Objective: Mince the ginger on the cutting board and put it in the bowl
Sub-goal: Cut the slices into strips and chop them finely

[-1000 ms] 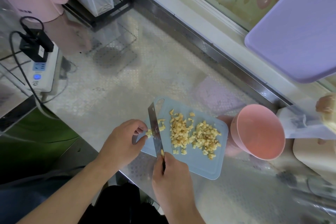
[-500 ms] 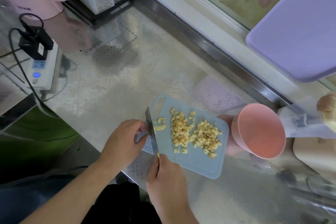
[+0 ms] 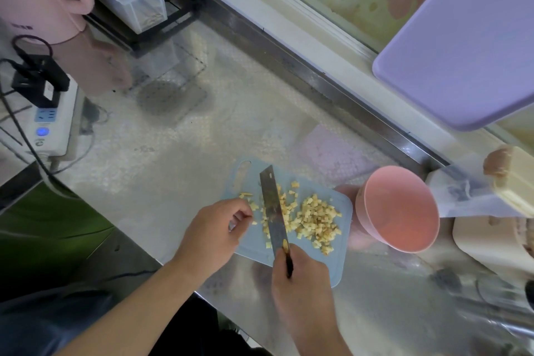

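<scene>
head view, one moment. ginger [image 3: 306, 218] lies as small pale-yellow dice across the middle and right of the blue cutting board [image 3: 341, 263], with a few longer uncut bits [image 3: 248, 196] near the board's left edge, just beside the left hand. right hand [image 3: 300, 277] has its fingers wrapped around the dark handle of the knife [image 3: 273, 208]; blade lies over the left part of the pile, tip pointing away from the person. cannot tell whether the edge touches the board. left hand [image 3: 213, 233] rests at the board's left edge, fingers curled in, fingertips close to a ginger piece; cannot tell whether this grip pinches it or only steadies it. pink bowl [image 3: 404, 211] sits on the tabletop [image 3: 173, 153] just beside the board's right edge, tilted toward the camera, nothing visible inside. judgement: mincing is partway, pieces look coarse, transfer not yet started. handling: the dice should be light, firm and a little moist, so they likely cling to the blade and scatter if pushed fast; no single piece is worth grasping. better to gather them with the flat of the blade against the board, or lift the board by its left handle slot [image 3: 242, 173] and scrape toward the bowl. risk: bowl is light and tilted, may shift when scraped against.
</scene>
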